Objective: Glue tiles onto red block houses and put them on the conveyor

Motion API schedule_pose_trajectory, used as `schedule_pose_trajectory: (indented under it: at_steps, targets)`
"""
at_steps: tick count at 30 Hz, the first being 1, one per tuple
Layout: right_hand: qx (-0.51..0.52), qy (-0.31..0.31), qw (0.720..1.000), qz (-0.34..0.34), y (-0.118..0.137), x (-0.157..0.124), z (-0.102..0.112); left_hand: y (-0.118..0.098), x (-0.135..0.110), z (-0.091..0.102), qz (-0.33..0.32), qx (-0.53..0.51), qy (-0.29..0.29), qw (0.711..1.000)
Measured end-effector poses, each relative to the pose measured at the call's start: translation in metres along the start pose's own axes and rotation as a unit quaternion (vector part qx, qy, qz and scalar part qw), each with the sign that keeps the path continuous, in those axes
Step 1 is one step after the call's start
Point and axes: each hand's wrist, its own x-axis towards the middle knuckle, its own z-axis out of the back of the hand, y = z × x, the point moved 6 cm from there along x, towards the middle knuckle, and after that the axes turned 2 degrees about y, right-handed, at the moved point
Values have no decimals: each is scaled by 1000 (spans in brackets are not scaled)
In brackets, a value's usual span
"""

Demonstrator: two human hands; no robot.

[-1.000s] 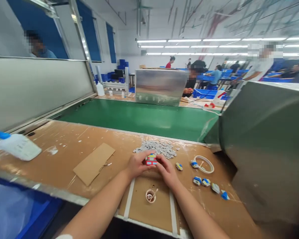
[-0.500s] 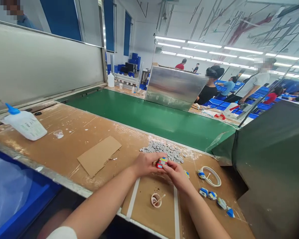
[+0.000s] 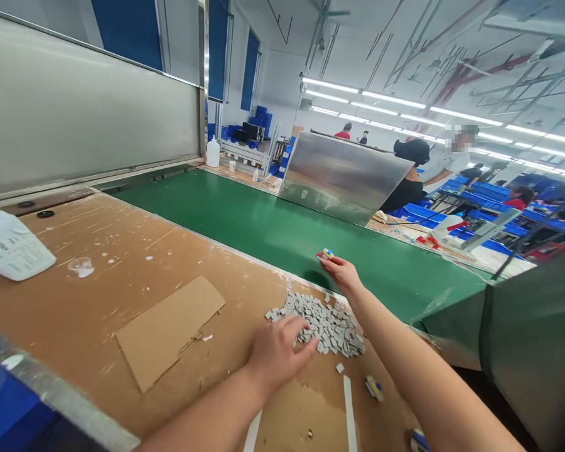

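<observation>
My right hand (image 3: 343, 274) reaches out over the green conveyor belt (image 3: 263, 216). Its fingertips pinch a small toy-like piece (image 3: 327, 253) with red, yellow, blue and white parts; its exact kind is too small to tell. My left hand (image 3: 280, 351) hovers at the near left side of a pile of small grey flat tiles (image 3: 329, 323), fingers curved and apart, holding nothing. One loose tile (image 3: 339, 368) lies just in front of the pile. To its right, partly beside my right forearm, sits another small coloured piece (image 3: 375, 388).
A torn cardboard sheet (image 3: 169, 333) lies on the brown bench left of my hands. Further left are a white bottle (image 3: 14, 245) and a clear small cup (image 3: 81, 267). A metal panel (image 3: 341, 179) stands beyond the belt, with people behind it. A dark cover (image 3: 537, 333) bounds the right.
My right hand has carried the coloured piece away from my left hand, forward over the belt. My left hand has let go and opened by the tiles. The view has shifted.
</observation>
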Motion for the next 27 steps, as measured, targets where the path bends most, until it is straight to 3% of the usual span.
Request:
schedule_pose_trajectory:
  at_steps: [4, 8, 12, 15, 18, 21, 23, 27]
  targets:
    - [-85, -65, 994, -12, -16, 76, 16, -1, -4, -8, -24, -2, 20, 1000]
    - [-185, -102, 977, 0, -27, 123, 25, -2, -7, -15, -34, 10, 39, 999]
    - [-239, -124, 963, 2, -30, 143, 28, -1, -9, -17, -40, 24, 36, 998]
    - [-246, -140, 959, 4, -21, 137, 36, -1, -8, -17, -49, 24, 26, 998]
    - [-233, -151, 961, 21, -5, 108, 47, -3, -6, -15, -64, 27, 19, 997]
    - [-209, -139, 967, 35, 14, 48, 61, -7, -5, -13, -85, 31, 31, 995]
    - [-181, -121, 975, 42, 27, -12, 72, -9, -4, -11, -88, 35, 50, 994]
    - [-138, -45, 986, 78, 52, -161, 99, -8, -1, -8, -60, 33, 95, 993]
